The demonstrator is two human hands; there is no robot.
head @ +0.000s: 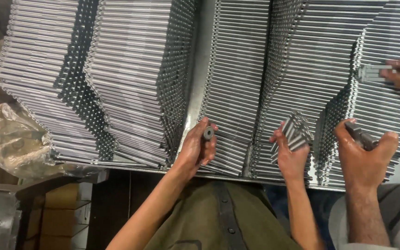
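Head view, stacked rods (130, 83) crowd the tray (200, 69), co-worker's hands (364, 155) at right edge, left hand (197, 148) curled round one rod (208, 133) at near edge, right hand (292, 155) pinching a bundle (296, 132)

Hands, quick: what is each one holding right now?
Left hand: closed on a single short metal rod, seen end-on.
Right hand: closed on a bundle of metal rods.
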